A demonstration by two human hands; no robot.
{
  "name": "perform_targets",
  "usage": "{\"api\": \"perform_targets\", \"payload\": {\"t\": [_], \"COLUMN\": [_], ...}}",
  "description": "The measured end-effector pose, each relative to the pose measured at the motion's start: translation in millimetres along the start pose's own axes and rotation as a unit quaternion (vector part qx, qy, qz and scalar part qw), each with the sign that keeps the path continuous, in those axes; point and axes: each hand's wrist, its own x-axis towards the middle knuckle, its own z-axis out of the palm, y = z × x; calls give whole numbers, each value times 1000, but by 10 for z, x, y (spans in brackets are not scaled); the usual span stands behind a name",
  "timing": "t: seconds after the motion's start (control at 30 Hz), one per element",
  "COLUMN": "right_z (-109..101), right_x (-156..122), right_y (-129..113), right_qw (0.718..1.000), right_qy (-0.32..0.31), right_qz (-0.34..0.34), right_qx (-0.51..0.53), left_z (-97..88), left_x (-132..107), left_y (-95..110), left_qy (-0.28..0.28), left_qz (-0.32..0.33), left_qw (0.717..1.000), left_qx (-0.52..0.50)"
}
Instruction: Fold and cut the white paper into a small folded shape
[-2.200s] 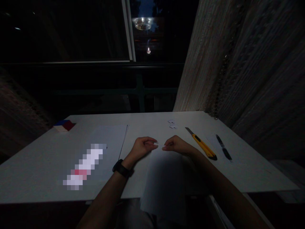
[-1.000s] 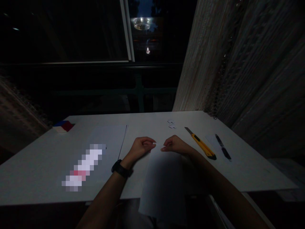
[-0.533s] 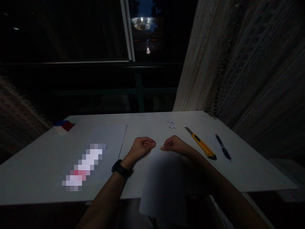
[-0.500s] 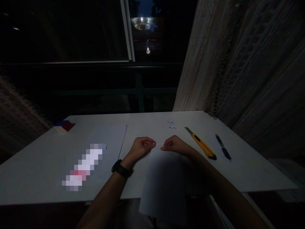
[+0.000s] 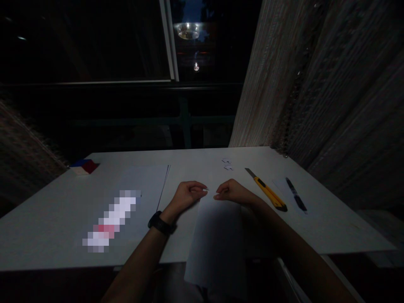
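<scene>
A white sheet of paper lies in front of me on the white table and hangs over its near edge. My left hand, with a black watch on the wrist, pinches the sheet's far edge. My right hand pinches the same edge a finger's width to the right. Both hands rest on the table with fingers curled.
A yellow utility knife and a dark pen lie to the right of my right hand. Two small paper scraps sit further back. A stack of paper lies left, and a red and blue block at the far left corner.
Almost nothing moved. Both hands stay pinched on the sheet's far edge, with only slight shifts of the fingertips.
</scene>
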Motion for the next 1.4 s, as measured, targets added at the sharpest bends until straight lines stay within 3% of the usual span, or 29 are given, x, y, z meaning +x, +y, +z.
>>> {"api": "perform_targets", "payload": {"t": [0.57, 0.9, 1.4], "right_z": [-11, -48, 7], "right_x": [13, -33, -12], "right_y": [13, -10, -2], "right_qw": [999, 998, 999], "right_qy": [8, -62, -28], "right_qz": [-35, 3, 6], "right_qx": [-23, 2, 26], "left_z": [-8, -1, 4], "left_x": [11, -6, -32], "left_y": [-14, -2, 47], "left_qy": [16, -16, -27], "left_qz": [12, 9, 6], "left_qw": [999, 999, 999], "left_qx": [30, 33, 20]}}
